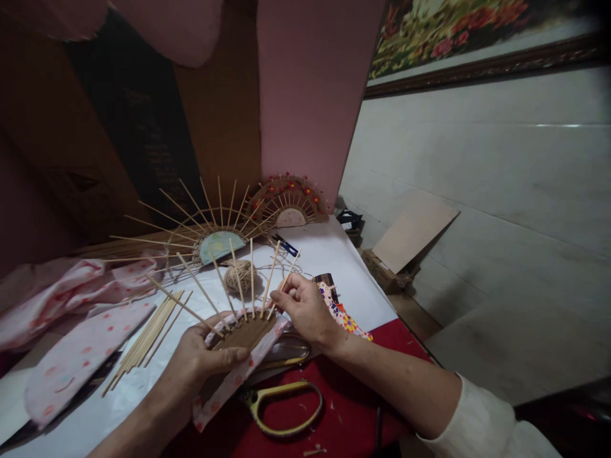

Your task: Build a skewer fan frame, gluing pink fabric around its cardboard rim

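My left hand (198, 356) grips a cardboard half-round piece (245, 334) by its left side, thumb lying across its face. Pink spotted fabric wraps the piece's edge, and several thin wooden sticks fan out from its curved rim. With fingers pinched, my right hand (305, 308) holds a wooden stick (293, 264) at the right end of that rim. Scissors (286, 407) with yellowish handles lie just below and partly behind the piece. A ball of twine (240, 277) sits behind the sticks.
A pile of loose sticks (143, 340) and a pink spotted fabric-covered piece (88, 356) lie at left. Behind stand a fan frame with a green half-round base (222, 245) and a finished-looking brown fan (291, 200). Blue snips (286, 245) and flowered fabric (348, 318) lie to the right.
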The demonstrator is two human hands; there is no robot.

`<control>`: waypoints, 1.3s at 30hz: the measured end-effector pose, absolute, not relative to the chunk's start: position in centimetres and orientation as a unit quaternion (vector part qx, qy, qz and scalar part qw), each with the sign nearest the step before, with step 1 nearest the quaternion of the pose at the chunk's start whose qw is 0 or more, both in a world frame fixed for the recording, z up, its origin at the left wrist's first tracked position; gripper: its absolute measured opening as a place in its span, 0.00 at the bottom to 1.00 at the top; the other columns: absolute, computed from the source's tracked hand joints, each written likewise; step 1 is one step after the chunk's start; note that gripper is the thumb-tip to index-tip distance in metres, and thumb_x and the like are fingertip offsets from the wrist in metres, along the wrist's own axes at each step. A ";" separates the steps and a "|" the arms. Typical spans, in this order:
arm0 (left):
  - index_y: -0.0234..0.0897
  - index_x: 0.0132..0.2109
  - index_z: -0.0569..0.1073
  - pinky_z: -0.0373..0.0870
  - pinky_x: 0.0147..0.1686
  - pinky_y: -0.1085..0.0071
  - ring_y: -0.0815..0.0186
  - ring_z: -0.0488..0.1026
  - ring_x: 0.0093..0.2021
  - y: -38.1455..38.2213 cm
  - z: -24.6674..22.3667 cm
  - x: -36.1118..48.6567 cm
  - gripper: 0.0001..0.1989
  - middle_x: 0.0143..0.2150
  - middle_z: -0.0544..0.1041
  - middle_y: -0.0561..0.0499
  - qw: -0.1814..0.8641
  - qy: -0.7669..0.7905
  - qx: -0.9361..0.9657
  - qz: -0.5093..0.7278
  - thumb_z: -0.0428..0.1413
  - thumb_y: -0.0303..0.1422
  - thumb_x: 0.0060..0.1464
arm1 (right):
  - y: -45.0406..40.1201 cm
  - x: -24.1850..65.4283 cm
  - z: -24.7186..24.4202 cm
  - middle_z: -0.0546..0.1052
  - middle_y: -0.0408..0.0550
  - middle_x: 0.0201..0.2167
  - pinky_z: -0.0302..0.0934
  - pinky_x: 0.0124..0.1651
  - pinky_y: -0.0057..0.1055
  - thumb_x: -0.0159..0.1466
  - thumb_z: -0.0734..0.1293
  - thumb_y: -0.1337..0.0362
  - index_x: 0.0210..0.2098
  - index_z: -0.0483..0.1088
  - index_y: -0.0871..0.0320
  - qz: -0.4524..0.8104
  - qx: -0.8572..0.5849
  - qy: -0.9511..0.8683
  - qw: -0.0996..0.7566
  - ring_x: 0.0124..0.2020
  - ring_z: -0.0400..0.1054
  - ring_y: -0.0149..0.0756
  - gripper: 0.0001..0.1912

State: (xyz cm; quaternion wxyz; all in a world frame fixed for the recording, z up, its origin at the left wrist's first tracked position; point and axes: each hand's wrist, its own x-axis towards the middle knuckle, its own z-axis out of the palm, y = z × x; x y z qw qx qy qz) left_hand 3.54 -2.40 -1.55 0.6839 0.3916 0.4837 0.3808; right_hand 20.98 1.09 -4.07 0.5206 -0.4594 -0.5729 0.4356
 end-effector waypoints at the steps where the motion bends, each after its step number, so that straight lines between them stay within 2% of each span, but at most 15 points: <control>1: 0.37 0.39 0.77 0.71 0.26 0.73 0.62 0.77 0.25 -2.4 -1.6 3.5 0.23 0.30 0.82 0.48 0.682 0.486 0.391 0.382 0.68 0.29 0.28 | 1.1 21.0 -4.1 0.70 0.42 0.19 0.53 0.26 0.27 0.57 0.65 0.62 0.25 0.61 0.57 0.436 -0.459 -0.573 0.521 0.20 0.62 0.30 0.09; 7: 0.36 0.40 0.75 0.71 0.24 0.71 0.58 0.77 0.26 -2.4 -2.0 3.6 0.24 0.27 0.81 0.48 0.678 0.486 0.396 0.384 0.67 0.29 0.29 | 1.1 20.8 -4.2 0.71 0.44 0.21 0.55 0.28 0.28 0.57 0.65 0.62 0.25 0.60 0.56 0.448 -0.446 -0.568 0.528 0.23 0.64 0.32 0.09; 16: 0.36 0.41 0.76 0.71 0.26 0.71 0.60 0.77 0.26 -2.4 -1.9 3.5 0.25 0.30 0.82 0.48 0.680 0.486 0.395 0.381 0.67 0.30 0.29 | 1.1 20.9 -4.1 0.71 0.42 0.20 0.52 0.25 0.27 0.57 0.65 0.62 0.25 0.60 0.56 0.445 -0.453 -0.568 0.524 0.21 0.61 0.30 0.09; 26: 0.36 0.38 0.76 0.71 0.24 0.72 0.62 0.76 0.23 -2.1 -2.1 3.3 0.22 0.28 0.82 0.48 0.693 0.475 0.386 0.382 0.68 0.28 0.28 | 1.1 20.8 -4.1 0.72 0.43 0.21 0.55 0.28 0.28 0.57 0.65 0.62 0.25 0.60 0.57 0.444 -0.451 -0.566 0.529 0.23 0.65 0.32 0.09; 31: 0.36 0.39 0.76 0.72 0.25 0.72 0.61 0.77 0.26 -2.3 -2.0 3.4 0.22 0.32 0.83 0.47 0.695 0.462 0.390 0.390 0.68 0.27 0.31 | 1.1 20.8 -4.1 0.71 0.42 0.20 0.55 0.27 0.28 0.57 0.65 0.62 0.24 0.60 0.56 0.443 -0.455 -0.568 0.523 0.23 0.64 0.31 0.09; 39: 0.35 0.41 0.75 0.72 0.24 0.72 0.61 0.77 0.25 -2.1 -2.2 3.3 0.24 0.30 0.82 0.48 0.689 0.471 0.387 0.392 0.68 0.27 0.30 | 1.0 20.9 -3.9 0.70 0.42 0.20 0.55 0.27 0.28 0.57 0.65 0.61 0.24 0.60 0.56 0.444 -0.453 -0.567 0.525 0.22 0.65 0.31 0.09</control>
